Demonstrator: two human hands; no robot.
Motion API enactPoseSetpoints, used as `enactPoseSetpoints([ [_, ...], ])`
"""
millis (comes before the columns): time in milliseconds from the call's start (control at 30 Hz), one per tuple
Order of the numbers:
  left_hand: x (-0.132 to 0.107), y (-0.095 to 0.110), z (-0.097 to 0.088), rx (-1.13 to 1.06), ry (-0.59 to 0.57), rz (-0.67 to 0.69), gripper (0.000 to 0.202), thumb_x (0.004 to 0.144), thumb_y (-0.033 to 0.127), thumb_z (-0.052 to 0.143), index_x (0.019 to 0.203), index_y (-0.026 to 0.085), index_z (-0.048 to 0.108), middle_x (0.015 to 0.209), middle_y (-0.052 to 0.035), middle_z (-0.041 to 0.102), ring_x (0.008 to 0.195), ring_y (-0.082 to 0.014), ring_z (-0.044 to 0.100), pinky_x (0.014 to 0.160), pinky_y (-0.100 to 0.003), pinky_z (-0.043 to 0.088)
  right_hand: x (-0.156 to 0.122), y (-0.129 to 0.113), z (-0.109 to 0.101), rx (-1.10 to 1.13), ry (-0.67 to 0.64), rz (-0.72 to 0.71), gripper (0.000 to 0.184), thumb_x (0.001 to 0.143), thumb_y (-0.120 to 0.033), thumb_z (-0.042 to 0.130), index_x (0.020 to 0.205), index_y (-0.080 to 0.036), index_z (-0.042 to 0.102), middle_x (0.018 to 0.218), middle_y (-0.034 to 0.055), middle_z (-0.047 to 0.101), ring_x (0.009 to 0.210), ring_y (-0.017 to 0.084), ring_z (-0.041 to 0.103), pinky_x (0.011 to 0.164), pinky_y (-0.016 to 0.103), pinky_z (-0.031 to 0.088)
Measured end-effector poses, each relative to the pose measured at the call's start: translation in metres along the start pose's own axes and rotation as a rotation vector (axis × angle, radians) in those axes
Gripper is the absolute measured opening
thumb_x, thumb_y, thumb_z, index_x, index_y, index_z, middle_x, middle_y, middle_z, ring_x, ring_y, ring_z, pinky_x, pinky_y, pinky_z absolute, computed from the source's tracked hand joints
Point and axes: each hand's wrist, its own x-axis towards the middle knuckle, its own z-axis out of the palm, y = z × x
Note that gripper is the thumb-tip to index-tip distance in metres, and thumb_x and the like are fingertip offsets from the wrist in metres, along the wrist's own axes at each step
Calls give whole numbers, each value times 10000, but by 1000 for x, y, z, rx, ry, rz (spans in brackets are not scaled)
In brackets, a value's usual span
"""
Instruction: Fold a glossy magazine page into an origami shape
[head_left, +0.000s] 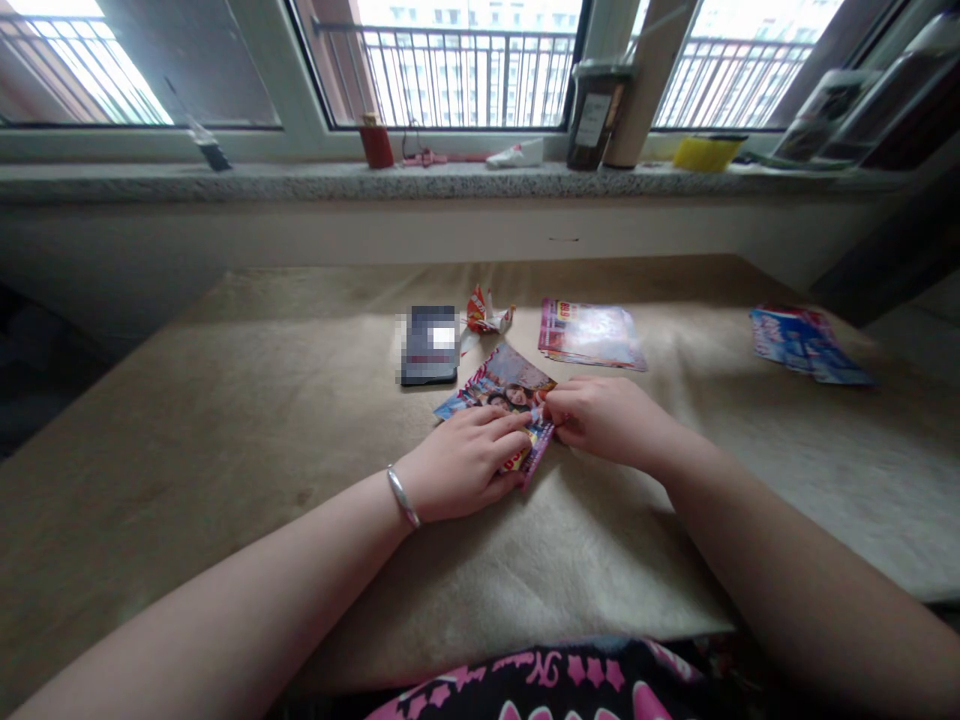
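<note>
A colourful printed sheet of paper [501, 375] lies turned at an angle on the table in front of me, with a photo of people on it. My left hand [469, 465], a silver bangle at its wrist, rests flat over the lower left of the sheet with fingers stretched out. At the sheet's right corner, my right hand [604, 420] is closed, thumb and finger pinching the paper edge. Just beyond the sheet stands a folded red-and-white paper figure [489, 315]. My left hand hides part of the paper's lower side.
A dark phone-like object [429, 350], partly blurred out, lies left of the paper figure. Behind my right hand is a stack of printed sheets [592, 333]; another blue-and-red pile [806, 345] lies far right. A windowsill [450, 183] holding jars and small items runs behind the table.
</note>
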Motion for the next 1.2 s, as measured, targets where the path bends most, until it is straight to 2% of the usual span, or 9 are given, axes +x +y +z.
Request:
enactPoseSetpoints([
  [233,-1,1,0,-8,1,-19,329,869,353,528,1147,178,545,1366,-83,480,1185,-248,465,1018,-416,386,0,3,4,1,-18,85,43,751,-220,569,710,-210,577,767,2,664,697,153,586,550,249,288],
  [333,-1,1,1,-6,-20,-32,349,879,360,505,1184,193,537,1365,-71,481,1196,-258,451,1029,-441,364,-1,6,5,26,-20,101,10,740,-228,589,737,-219,594,794,-4,667,741,158,598,575,244,318],
  [433,-1,0,0,-9,-42,-36,368,877,357,502,1215,215,523,1376,-60,467,1219,-267,433,1049,-474,325,-1,8,4,20,-21,89,53,755,-234,583,787,-218,622,840,7,670,804,172,603,620,249,355],
  [567,1,0,-3,-45,-16,-12,291,852,333,525,1099,187,573,1322,-66,519,1194,-255,458,1057,-457,324,-1,11,4,26,16,95,65,764,-212,577,788,-218,637,887,12,666,844,179,592,658,261,377],
  [700,1,0,-3,-43,35,-45,315,829,379,550,1059,165,579,1298,-76,533,1190,-254,462,1039,-410,356,1,13,6,64,37,-13,77,746,-183,586,787,-210,645,880,25,670,846,182,575,729,283,391],
  [833,0,2,-2,-6,35,-135,420,836,470,529,1143,184,558,1268,-83,543,1187,-274,459,1021,-447,360,1,9,5,125,39,-94,40,756,-202,596,762,-197,635,882,39,656,832,175,562,722,277,396],
  [967,0,6,-2,26,20,-203,439,843,485,511,1150,176,566,1246,-103,544,1187,-287,447,1019,-452,354,0,6,6,145,34,-57,94,770,-195,586,839,-212,646,972,34,650,843,170,580,716,268,406],
  [1100,-1,5,-3,22,-2,-199,416,855,449,501,1168,180,559,1266,-94,529,1190,-270,440,1035,-427,343,1,10,9,123,-9,2,80,769,-265,621,830,-221,646,874,22,657,833,187,588,694,276,414],
  [1200,-2,2,-2,10,-10,-195,432,854,462,499,1177,181,552,1283,-91,519,1226,-272,415,1061,-427,315,2,14,12,129,-24,42,110,771,-307,627,852,-239,658,901,20,657,839,190,599,700,283,429],
])
